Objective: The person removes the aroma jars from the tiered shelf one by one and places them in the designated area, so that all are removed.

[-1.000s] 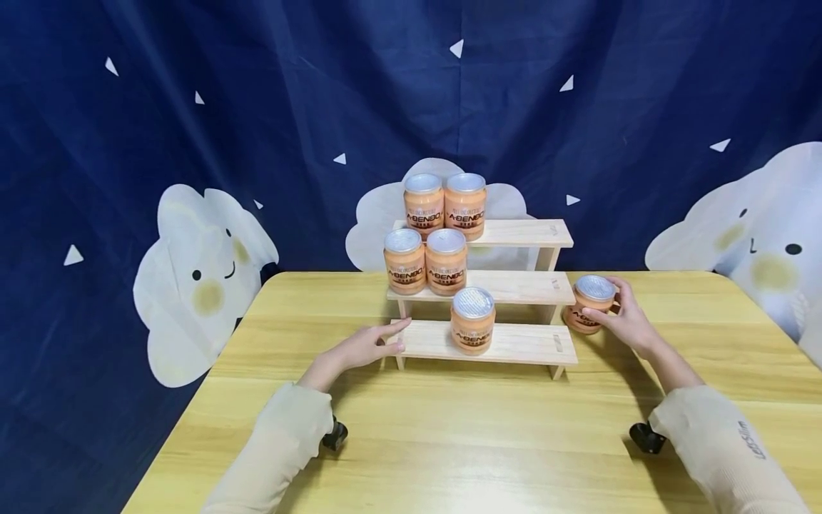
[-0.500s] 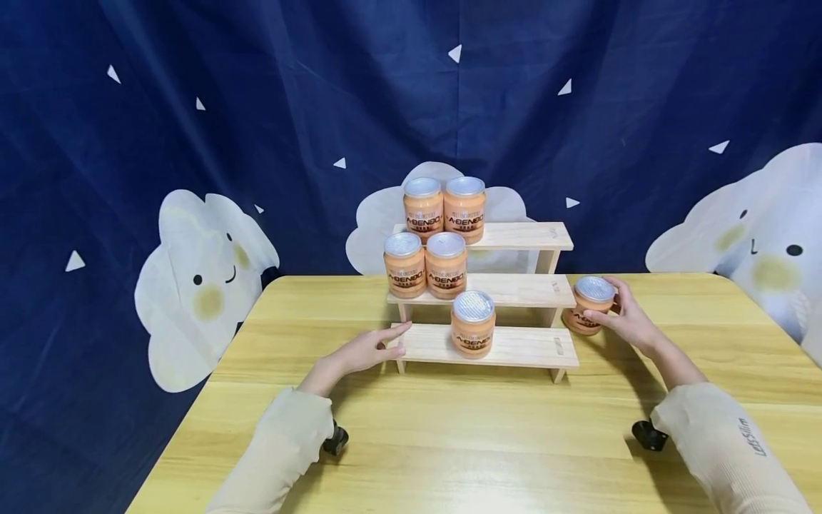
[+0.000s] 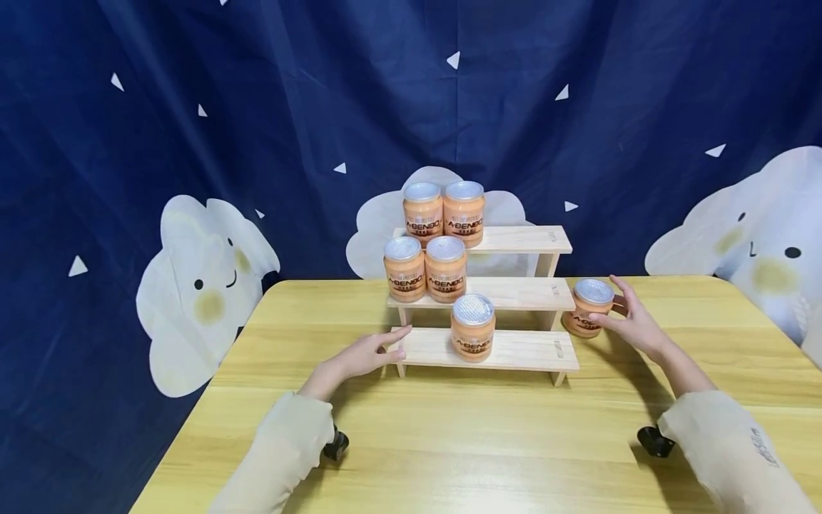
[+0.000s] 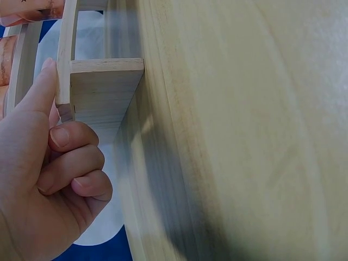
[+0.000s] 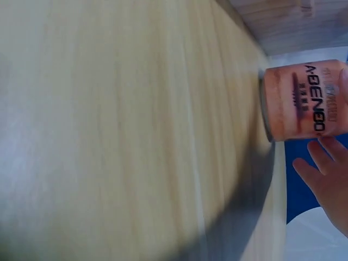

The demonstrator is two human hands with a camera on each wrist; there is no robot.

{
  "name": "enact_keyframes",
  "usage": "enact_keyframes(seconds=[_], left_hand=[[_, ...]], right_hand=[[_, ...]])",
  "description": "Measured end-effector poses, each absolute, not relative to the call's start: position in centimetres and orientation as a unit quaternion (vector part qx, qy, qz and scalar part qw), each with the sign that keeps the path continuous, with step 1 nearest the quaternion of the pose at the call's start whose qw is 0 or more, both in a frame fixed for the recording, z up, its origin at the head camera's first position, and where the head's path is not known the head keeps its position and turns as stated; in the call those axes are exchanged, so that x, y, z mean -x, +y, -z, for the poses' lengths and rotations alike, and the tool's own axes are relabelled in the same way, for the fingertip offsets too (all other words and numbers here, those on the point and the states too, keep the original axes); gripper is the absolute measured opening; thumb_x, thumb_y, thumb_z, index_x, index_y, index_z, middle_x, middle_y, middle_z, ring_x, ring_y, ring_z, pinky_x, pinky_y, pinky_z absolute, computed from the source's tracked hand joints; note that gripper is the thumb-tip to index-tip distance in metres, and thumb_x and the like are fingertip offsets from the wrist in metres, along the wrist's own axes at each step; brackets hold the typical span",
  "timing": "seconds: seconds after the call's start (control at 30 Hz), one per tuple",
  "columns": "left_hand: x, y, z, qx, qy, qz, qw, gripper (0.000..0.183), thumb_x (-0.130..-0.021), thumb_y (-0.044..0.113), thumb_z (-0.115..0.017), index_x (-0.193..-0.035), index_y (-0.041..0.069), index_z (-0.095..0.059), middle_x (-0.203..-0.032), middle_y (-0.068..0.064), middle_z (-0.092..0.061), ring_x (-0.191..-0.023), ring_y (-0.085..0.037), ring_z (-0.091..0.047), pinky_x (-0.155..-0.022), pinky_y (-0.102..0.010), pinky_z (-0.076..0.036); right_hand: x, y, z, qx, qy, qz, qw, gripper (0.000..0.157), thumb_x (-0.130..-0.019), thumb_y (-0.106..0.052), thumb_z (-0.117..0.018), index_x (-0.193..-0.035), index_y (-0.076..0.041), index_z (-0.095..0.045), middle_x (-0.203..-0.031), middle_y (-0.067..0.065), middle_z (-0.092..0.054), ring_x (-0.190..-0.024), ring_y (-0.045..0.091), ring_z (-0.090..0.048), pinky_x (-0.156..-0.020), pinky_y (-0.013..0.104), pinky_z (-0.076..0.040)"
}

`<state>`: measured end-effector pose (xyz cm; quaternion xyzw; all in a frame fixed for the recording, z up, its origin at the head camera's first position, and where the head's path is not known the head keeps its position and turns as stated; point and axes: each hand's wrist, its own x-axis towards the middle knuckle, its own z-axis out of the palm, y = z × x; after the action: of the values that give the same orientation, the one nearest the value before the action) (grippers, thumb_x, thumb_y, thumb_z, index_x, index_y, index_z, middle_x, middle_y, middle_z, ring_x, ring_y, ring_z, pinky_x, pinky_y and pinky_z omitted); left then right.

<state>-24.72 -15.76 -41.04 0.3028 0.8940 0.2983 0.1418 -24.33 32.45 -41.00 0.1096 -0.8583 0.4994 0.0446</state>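
My left hand (image 3: 359, 357) pinches the left end of the bottom step of the three-step wooden shelf (image 3: 520, 345). In the left wrist view, its thumb lies along that wooden step (image 4: 64, 89), with the other fingers curled beside it. My right hand (image 3: 636, 330) is at an orange can (image 3: 581, 321) with a silver top, upright on the table beside the shelf's right end. Its fingers are spread; in the right wrist view, several fingers (image 5: 311, 173) stand apart from the can (image 5: 299, 103), while the thumb overlaps it at the frame edge.
Two matching cans (image 3: 444, 214) stand on the top step and two cans (image 3: 427, 275) on the middle step, all at the left. One can (image 3: 473, 335) stands on the bottom step near its middle. A dark blue curtain (image 3: 321, 107) hangs behind the wooden table (image 3: 481, 442).
My right hand has loosened around the can and drawn slightly to the right, its fingers spreading. The can and my left hand keep their places; the head view has tilted up slightly.
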Motion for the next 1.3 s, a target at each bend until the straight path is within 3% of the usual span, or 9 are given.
enact_keyframes(seconds=[0.1,0.17,0.27,0.37,0.43,0.53,0.77,1.03,1.3], left_hand=[[24.7,-15.8,41.1,-0.302,0.894,-0.298,0.144,0.058,-0.093,0.038,-0.049,-0.143,0.014,-0.031,-0.093,-0.004,-0.06,-0.047,-0.006,-0.029,-0.052,-0.025,-0.034],[24.6,-15.8,41.1,-0.3,0.893,-0.301,0.146,0.058,-0.093,0.038,-0.049,-0.143,0.014,-0.031,-0.084,-0.004,-0.058,-0.047,-0.007,-0.029,-0.052,-0.026,-0.034],[24.6,-15.7,41.0,-0.297,0.895,-0.299,0.148,0.059,-0.093,0.037,-0.049,-0.144,0.015,-0.03,-0.073,-0.004,-0.052,-0.047,-0.006,-0.03,-0.053,-0.026,-0.035],[24.5,-15.8,40.9,-0.295,0.895,-0.301,0.147,0.058,-0.093,0.037,-0.05,-0.144,0.015,-0.031,-0.085,-0.007,-0.059,-0.047,-0.006,-0.03,-0.052,-0.026,-0.035],[24.5,-15.8,40.9,-0.295,0.895,-0.302,0.146,0.058,-0.093,0.036,-0.05,-0.143,0.015,-0.031,-0.104,-0.009,-0.061,-0.048,-0.006,-0.03,-0.052,-0.026,-0.035],[24.6,-15.7,41.0,-0.297,0.893,-0.306,0.144,0.057,-0.093,0.035,-0.051,-0.143,0.014,-0.032,-0.122,-0.01,-0.056,-0.047,-0.006,-0.029,-0.053,-0.026,-0.035],[24.6,-15.8,41.1,-0.3,0.89,-0.312,0.144,0.058,-0.093,0.037,-0.05,-0.143,0.014,-0.032,-0.115,-0.01,-0.058,-0.047,-0.005,-0.029,-0.052,-0.027,-0.035],[24.4,-16.0,41.0,-0.316,0.882,-0.323,0.134,0.061,-0.092,0.047,-0.047,-0.143,0.018,-0.032,-0.128,-0.016,-0.051,-0.05,-0.005,-0.032,-0.053,-0.027,-0.036],[24.7,-15.7,41.0,-0.295,0.89,-0.313,0.152,0.058,-0.093,0.035,-0.051,-0.143,0.014,-0.031,-0.134,-0.013,-0.047,-0.049,-0.007,-0.031,-0.054,-0.027,-0.036]], right_hand=[[23.7,32.9,40.5,-0.104,-0.858,-0.5,0.05,0.083,-0.089,-0.008,-0.058,-0.145,-0.001,0.004,-0.133,0.042,-0.026,-0.117,0.053,-0.031,-0.073,0.003,-0.034],[23.2,33.1,40.1,-0.106,-0.858,-0.498,0.065,0.082,-0.089,-0.008,-0.057,-0.146,-0.003,0.001,-0.131,0.035,-0.034,-0.117,0.039,-0.04,-0.074,0.004,-0.035],[22.4,33.5,39.5,-0.116,-0.851,-0.505,0.092,0.079,-0.089,-0.004,-0.057,-0.147,-0.007,-0.004,-0.123,0.005,-0.047,-0.107,0.007,-0.045,-0.075,0.004,-0.036],[21.8,33.7,39.0,-0.13,-0.839,-0.516,0.115,0.077,-0.088,0.001,-0.056,-0.147,-0.007,-0.008,-0.112,-0.022,-0.043,-0.098,-0.011,-0.041,-0.076,0.004,-0.038],[21.5,33.8,38.7,-0.139,-0.833,-0.521,0.125,0.076,-0.087,0.003,-0.056,-0.147,-0.008,-0.01,-0.109,-0.028,-0.042,-0.098,-0.013,-0.042,-0.076,0.004,-0.038],[21.2,33.6,38.2,-0.153,-0.826,-0.525,0.138,0.075,-0.086,0.007,-0.055,-0.146,-0.008,-0.013,-0.11,-0.027,-0.044,-0.1,-0.012,-0.044,-0.076,0.004,-0.039],[20.7,31.6,36.7,-0.207,-0.786,-0.563,0.15,0.07,-0.084,0.013,-0.053,-0.143,-0.015,-0.026,-0.113,-0.021,-0.051,-0.101,-0.008,-0.049,-0.078,0.004,-0.039],[20.5,27.7,35.4,-0.271,-0.758,-0.578,0.133,0.068,-0.084,0.013,-0.054,-0.14,-0.015,-0.031,-0.116,-0.017,-0.052,-0.103,-0.005,-0.051,-0.083,0.008,-0.04],[20.2,23.5,35.0,-0.297,-0.772,-0.557,0.08,0.07,-0.083,0.011,-0.058,-0.142,-0.012,-0.028,-0.12,-0.008,-0.05,-0.105,0.001,-0.051,-0.084,0.012,-0.042]])
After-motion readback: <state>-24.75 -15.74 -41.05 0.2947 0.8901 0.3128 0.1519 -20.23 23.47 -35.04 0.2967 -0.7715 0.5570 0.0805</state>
